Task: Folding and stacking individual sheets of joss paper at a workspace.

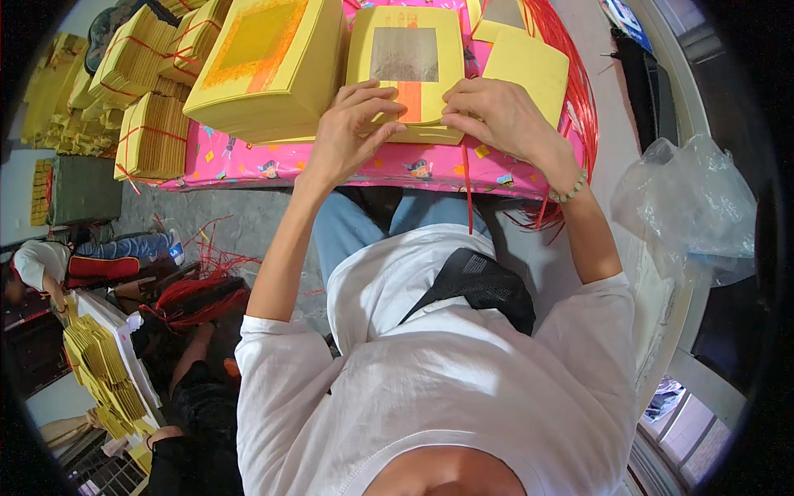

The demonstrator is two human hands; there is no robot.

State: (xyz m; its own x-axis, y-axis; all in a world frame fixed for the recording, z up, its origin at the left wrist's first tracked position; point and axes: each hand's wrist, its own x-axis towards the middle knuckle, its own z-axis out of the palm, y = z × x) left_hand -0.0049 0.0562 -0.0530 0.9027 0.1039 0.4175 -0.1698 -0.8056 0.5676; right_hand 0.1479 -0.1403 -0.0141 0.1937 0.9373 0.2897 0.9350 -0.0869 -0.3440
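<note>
Fingers of the left hand are loosely spread and curved, with a visible gap to the thumb, resting on the near left edge of the yellow paper stack. Right hand is at the near right corner, fingers bent and thumb close by; can't tell if it's actually pinching any paper.

That stack's at top center of the frame, with a silver square and an orange stripe on top. Just left is a bigger yellow stack, and to the right a yellow sheet plus red strings. It's all on a pink patterned cover. Tied yellow bundles fill the upper left, clear plastic bag at right, more yellow sheets lower left.
</note>
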